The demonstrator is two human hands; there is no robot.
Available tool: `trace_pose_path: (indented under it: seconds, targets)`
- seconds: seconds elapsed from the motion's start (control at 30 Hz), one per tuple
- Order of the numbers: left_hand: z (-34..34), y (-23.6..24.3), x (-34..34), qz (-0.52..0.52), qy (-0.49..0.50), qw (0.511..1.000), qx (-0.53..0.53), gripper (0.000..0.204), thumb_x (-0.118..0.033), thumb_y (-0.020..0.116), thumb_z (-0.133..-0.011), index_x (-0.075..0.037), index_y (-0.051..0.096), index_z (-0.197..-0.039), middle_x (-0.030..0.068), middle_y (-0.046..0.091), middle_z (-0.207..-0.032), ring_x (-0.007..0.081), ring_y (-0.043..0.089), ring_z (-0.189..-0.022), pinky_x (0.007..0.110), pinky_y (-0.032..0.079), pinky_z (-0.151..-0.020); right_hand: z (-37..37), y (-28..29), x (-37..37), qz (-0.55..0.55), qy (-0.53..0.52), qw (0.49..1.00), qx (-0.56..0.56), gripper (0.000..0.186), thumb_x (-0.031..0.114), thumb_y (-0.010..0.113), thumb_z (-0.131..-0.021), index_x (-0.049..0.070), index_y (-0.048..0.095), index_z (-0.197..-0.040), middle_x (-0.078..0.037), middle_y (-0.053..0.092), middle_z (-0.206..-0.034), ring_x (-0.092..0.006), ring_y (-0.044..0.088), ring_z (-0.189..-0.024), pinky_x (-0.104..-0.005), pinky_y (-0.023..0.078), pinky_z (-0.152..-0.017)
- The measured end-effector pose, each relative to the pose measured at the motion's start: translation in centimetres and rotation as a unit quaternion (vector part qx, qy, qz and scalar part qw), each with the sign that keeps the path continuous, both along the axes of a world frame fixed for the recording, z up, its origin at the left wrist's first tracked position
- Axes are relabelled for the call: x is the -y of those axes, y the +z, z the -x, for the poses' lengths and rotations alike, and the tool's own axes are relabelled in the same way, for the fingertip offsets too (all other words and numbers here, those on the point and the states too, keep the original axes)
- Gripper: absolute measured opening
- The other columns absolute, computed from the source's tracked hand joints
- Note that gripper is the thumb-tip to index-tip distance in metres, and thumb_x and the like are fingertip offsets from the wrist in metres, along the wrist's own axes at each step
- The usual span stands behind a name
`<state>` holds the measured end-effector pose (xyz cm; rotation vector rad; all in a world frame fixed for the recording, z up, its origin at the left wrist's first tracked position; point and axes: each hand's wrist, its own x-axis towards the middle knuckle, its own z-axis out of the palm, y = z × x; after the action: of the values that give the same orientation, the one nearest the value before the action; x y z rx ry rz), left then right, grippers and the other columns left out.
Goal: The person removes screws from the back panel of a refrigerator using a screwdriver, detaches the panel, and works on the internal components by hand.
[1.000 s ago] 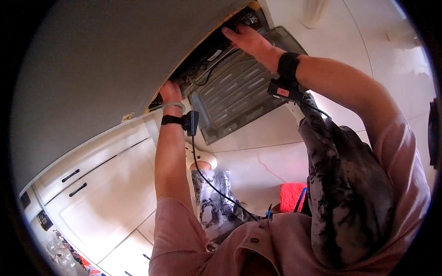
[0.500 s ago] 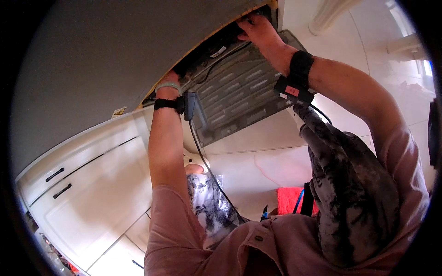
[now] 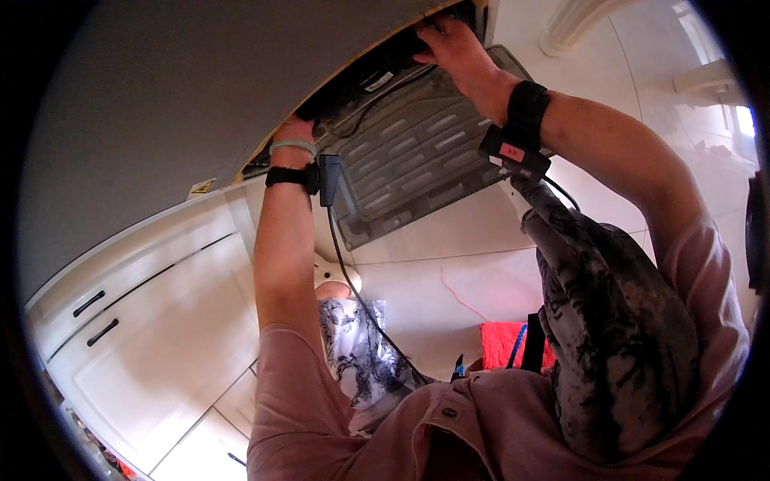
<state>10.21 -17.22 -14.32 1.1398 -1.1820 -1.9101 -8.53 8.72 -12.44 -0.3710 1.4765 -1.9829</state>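
A large dark grey flat panel with a yellowish edge fills the upper left. Beneath that edge runs a dark gap, and below it lies a grey ribbed plate with raised slot shapes. My left hand reaches into the gap's near end; its fingers are hidden behind the panel edge. At the far end, my right hand has its fingers bent into the dark gap, the thumb lower down. What they grip cannot be made out. A thin dark cable runs along the ribbed plate between my hands.
White cabinets with black handles stand at the left. Pale turned legs are at the upper right. A red cloth lies on the white tiled floor near my body. Black devices with cables are strapped to both wrists.
The view has shifted slightly. My left forearm and the panel's edge sit a little farther left and higher in the picture. Both hands stay at the gap.
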Motion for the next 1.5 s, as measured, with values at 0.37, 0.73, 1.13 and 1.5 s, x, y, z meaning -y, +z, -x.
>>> trace_pose_path:
  seconds: [0.37, 0.73, 1.13, 1.5]
  targets:
    - [-0.4, 0.4, -1.5, 0.003, -0.019, 1.000, -0.007, 0.042, -0.029, 0.056, -0.094, -0.006, 0.054, -0.129, 0.0114, 0.053, -0.134, 0.0365, 0.048, -0.121, 0.049, 0.037, -0.104, 0.1, -0.1, 0.2, -0.010, -0.014, 1.000, -0.014, 0.039, 0.026, 0.054, -0.095, 0.000, 0.053, -0.124, -0.012, 0.058, -0.122, -0.0264, 0.060, -0.103, -0.0383, 0.056, -0.083]
    - [0.5, 3.3, -5.2, -0.090, 0.023, 0.989, -0.118, 0.037, -0.022, 0.059, -0.093, -0.002, 0.056, -0.125, 0.0114, 0.054, -0.132, 0.0327, 0.049, -0.120, 0.048, 0.039, -0.106, 2.3, -4.3, 0.9, -0.016, 0.051, 0.976, -0.211, 0.037, 0.025, 0.055, -0.096, 0.005, 0.051, -0.126, -0.009, 0.056, -0.117, -0.0228, 0.058, -0.098, -0.0392, 0.055, -0.087]
    - [1.2, 3.6, -7.0, -0.100, 0.024, 0.981, -0.162, 0.047, -0.036, 0.058, -0.093, -0.008, 0.051, -0.129, 0.0112, 0.052, -0.132, 0.0309, 0.047, -0.123, 0.052, 0.041, -0.103, -0.2, 0.3, 0.2, -0.027, 0.014, 0.999, 0.030, 0.041, 0.026, 0.056, -0.096, 0.002, 0.049, -0.130, -0.007, 0.055, -0.124, -0.0198, 0.055, -0.109, -0.0365, 0.053, -0.091]
    - [1.0, 2.2, -5.4, -0.118, 0.015, 0.975, -0.187, 0.047, -0.034, 0.063, -0.088, -0.007, 0.054, -0.126, 0.0115, 0.054, -0.130, 0.0318, 0.049, -0.121, 0.053, 0.040, -0.103, -1.0, 0.5, 0.3, -0.049, -0.010, 0.999, 0.013, 0.043, 0.028, 0.058, -0.095, 0.000, 0.052, -0.127, -0.009, 0.056, -0.124, -0.0211, 0.056, -0.108, -0.0366, 0.054, -0.089]
